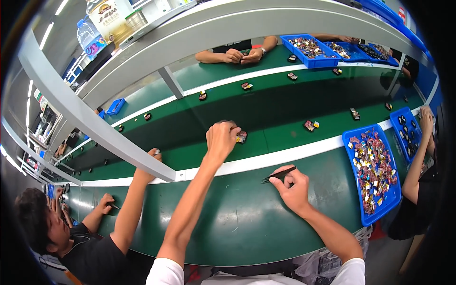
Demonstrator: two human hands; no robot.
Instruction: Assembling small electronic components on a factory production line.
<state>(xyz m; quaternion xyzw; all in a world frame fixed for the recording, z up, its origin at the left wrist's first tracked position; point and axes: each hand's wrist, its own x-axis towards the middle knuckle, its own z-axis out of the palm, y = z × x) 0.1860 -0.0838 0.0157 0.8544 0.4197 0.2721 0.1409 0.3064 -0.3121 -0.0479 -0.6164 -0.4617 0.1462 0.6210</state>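
Note:
My left hand [221, 138] reaches over the green conveyor belt, its fingers curled together at a small black part [242, 137] with pinkish and yellow bits on it. The fingertips are partly hidden behind the hand, but they appear to grip the part's left edge. Above the green worktop, my right hand [293, 189] is closed around black tweezers [284, 174], whose tips point left and hold nothing visible. To the right of that hand stands a blue tray [352, 178] heaped with small pink, yellow and white pieces.
Similar black parts, one of them beside a yellow-white piece [311, 126], lie spaced along the belt. A white rail [270, 158] borders the worktop, and a grey post [102, 121] crosses at left. Co-workers sit left, right and opposite; another blue tray [406, 135] holds black parts.

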